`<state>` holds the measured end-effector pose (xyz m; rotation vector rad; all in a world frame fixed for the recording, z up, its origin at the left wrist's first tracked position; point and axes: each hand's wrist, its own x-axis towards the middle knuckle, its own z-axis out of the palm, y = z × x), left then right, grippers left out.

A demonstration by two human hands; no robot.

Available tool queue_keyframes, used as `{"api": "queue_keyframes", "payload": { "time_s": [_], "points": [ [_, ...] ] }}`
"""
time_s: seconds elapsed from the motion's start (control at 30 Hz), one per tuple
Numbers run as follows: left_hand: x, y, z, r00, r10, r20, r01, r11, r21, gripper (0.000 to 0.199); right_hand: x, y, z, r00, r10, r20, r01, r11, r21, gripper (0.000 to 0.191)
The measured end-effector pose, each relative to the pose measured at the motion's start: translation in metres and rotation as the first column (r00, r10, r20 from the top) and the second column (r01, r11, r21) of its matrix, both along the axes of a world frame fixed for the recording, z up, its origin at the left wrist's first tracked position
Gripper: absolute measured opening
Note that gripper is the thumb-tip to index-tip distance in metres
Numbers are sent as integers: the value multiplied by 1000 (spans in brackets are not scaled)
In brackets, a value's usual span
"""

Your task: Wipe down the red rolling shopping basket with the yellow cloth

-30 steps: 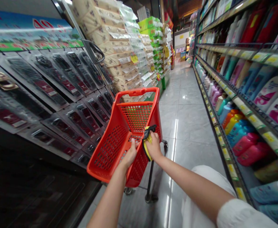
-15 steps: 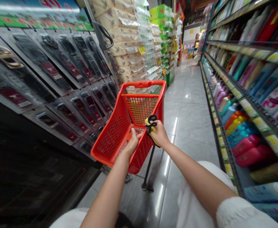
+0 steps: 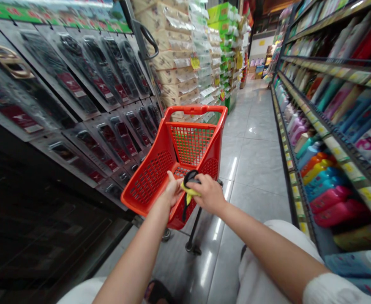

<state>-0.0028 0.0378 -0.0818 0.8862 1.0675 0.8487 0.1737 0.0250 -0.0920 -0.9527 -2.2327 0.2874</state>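
My right hand (image 3: 211,195) is closed on a soft yellow-and-black item (image 3: 190,192) with black loops at its top and a black strip hanging below. Its exact kind I cannot make out. Beside it is my left hand (image 3: 172,190), thumb raised and apart from the fingers. The left fingertips reach the item's edge and are partly hidden. Both hands are above the near right side of a red plastic shopping cart (image 3: 147,179), whose basket shows bare mesh.
Packaged belts (image 3: 107,67) hang on a rack at the left. Behind the cart rise stacked beige packs (image 3: 173,55) and green boxes (image 3: 225,25). Shelves of bottles (image 3: 331,196) line the right. A grey tiled aisle floor (image 3: 255,126) runs between.
My right hand has moved left and down with the yellow-and-black item, bringing it to my left hand. The item has turned, and its black strip now hangs down. The view has shifted slightly.
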Motion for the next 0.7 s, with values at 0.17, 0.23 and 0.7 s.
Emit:
{"api": "queue_keyframes", "payload": {
  "time_s": [0.17, 0.23, 0.7],
  "points": [
    [2, -2, 1, 977, -3, 215, 35, 988, -149, 108, 21, 98, -8, 870, -439, -227, 402, 896, -189, 44],
    [3, -3, 2, 973, -4, 231, 40, 988, -148, 105, 14, 109, -21, 804, -497, -325, 405, 859, -312, 44],
    [12, -3, 3, 967, 19, 254, 27, 984, -178, 85, -17, 31, -32, 822, -305, -482, 104, 911, -399, 28]
  ]
}}
